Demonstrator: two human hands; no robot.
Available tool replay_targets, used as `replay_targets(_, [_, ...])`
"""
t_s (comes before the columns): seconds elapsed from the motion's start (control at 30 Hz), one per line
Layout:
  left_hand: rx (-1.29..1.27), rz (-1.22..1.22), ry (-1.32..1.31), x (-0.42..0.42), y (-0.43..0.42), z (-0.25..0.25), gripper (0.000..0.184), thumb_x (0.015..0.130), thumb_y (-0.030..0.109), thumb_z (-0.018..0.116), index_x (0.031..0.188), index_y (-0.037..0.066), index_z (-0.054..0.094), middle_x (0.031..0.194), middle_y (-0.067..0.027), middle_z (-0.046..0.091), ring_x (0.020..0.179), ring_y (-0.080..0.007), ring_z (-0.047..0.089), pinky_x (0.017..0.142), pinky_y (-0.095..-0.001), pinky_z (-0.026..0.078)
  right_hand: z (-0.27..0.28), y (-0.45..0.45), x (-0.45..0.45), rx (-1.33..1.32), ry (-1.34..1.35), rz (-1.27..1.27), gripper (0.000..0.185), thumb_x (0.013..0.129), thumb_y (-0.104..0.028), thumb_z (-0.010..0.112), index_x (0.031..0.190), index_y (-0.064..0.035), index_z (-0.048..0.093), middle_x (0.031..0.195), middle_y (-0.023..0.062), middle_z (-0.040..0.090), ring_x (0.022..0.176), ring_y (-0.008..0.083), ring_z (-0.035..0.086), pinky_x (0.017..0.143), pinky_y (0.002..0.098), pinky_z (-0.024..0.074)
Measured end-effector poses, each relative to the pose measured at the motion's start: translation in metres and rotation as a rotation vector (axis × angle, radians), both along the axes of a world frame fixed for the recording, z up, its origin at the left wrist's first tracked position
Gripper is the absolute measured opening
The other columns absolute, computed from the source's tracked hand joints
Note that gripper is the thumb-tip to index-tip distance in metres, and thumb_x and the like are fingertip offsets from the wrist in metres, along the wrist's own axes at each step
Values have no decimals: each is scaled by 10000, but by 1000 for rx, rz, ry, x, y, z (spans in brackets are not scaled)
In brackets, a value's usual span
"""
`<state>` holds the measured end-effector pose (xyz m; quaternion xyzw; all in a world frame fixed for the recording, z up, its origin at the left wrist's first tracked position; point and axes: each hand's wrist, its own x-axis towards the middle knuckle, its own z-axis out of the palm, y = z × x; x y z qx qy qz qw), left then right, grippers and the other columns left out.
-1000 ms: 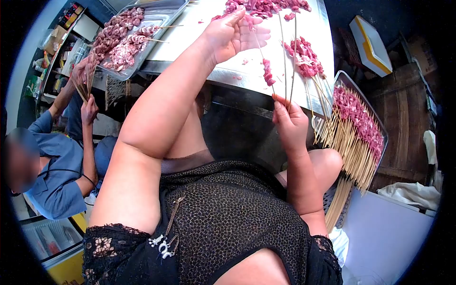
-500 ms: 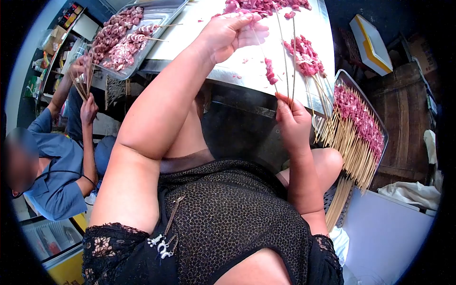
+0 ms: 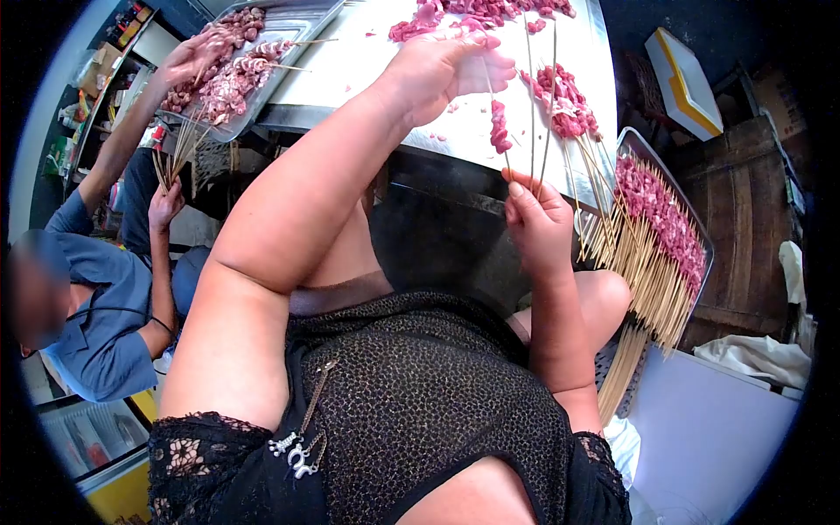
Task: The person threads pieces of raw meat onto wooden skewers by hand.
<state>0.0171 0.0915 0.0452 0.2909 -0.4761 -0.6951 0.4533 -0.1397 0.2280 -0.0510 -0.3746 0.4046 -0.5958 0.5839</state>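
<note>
My right hand (image 3: 538,219) pinches the lower ends of several thin skewers (image 3: 531,114). Pieces of raw pink meat (image 3: 500,127) are threaded on one of them; the others in this hand look bare along most of their length. Over the table, my left hand (image 3: 442,74) is at the upper part of the meat-bearing skewer, near the loose meat. Its fingers are smeared by motion, so what they hold is unclear. Loose chunks of raw meat (image 3: 507,10) lie on the white tabletop (image 3: 350,61) beyond it. A pile of threaded meat (image 3: 564,101) rests to the right.
A metal tray (image 3: 709,254) at the right holds many finished meat skewers (image 3: 656,219), with bare sticks (image 3: 623,376) below. At left, a co-worker (image 3: 105,306) holds a bunch of sticks (image 3: 175,153) and reaches into a tray of meat (image 3: 232,79). A white-and-yellow box (image 3: 682,83) stands behind.
My left hand has shifted slightly right, and its fingers blur. The skewers in my right hand tilt a little to the right. The co-worker's far hand has moved from the sticks to the tray's meat.
</note>
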Motion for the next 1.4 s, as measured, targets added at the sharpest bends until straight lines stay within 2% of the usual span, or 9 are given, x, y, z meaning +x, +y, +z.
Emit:
replay_targets(0.13, [1,-27,-49,-4,2,0,259,943,150,428,1098,-42,504,1025,-202,615,963,-295,616,875,-387,500,-1,-1,-1,-16,-86,5,219,881,-77,548,1061,38,594,624,-26,501,494,31,395,448,163,294])
replay_targets(0.23, [-44,-12,-153,-3,0,-1,262,942,143,434,1113,-44,498,1055,-195,606,985,-279,609,876,-372,501,-3,-2,-2,-42,-30,-51,222,882,-83,550,1063,37,595,622,-25,502,490,28,394,444,162,292])
replay_targets(0.33, [-126,67,-85,-1,-4,0,273,939,143,447,1132,-45,490,1081,-185,598,1003,-268,601,867,-353,506,-4,-3,-4,-28,14,-48,219,885,-84,548,1065,31,598,621,-27,503,495,27,397,448,163,295])
replay_targets(0.43, [-102,113,15,6,-12,0,290,937,155,461,1159,-29,482,1103,-178,592,1014,-262,596,829,-341,518,-2,0,-2,12,52,-45,203,877,-49,544,1051,43,592,657,-31,501,541,38,409,480,162,291])
replay_targets(0.47, [-109,143,-10,8,-14,-2,298,939,175,463,1174,-8,482,1092,-173,602,994,-261,607,782,-330,526,-1,0,-1,12,52,-44,203,877,-49,544,1051,43,592,657,-31,501,541,38,409,480,162,291])
replay_targets(0.7, [-91,159,-36,14,-15,4,293,938,198,471,1153,2,509,1041,-168,627,944,-250,630,758,-313,525,-6,-2,1,-34,97,-57,204,884,-63,549,1056,25,612,636,-34,512,520,24,412,470,166,317])
replay_targets(1.1, [-44,166,72,2,-5,6,232,946,130,425,1083,-33,517,1032,-195,615,951,-283,624,806,-346,532,-9,-5,2,-66,180,-91,201,884,-72,552,1047,25,618,623,-39,508,521,19,417,472,165,322])
replay_targets(1.27, [-32,141,132,-5,-3,1,256,959,132,369,1096,-52,481,1071,-238,577,967,-324,607,832,-421,524,-4,-5,4,-59,170,-97,200,884,-73,549,1044,25,618,615,-37,502,516,21,416,468,164,315])
replay_targets(1.4, [-63,114,89,-9,-1,-2,265,963,145,364,1108,-51,467,1090,-248,568,990,-331,597,854,-428,512,3,-4,5,-29,105,-58,197,885,-52,534,1045,46,594,643,-42,485,518,25,391,469,163,287])
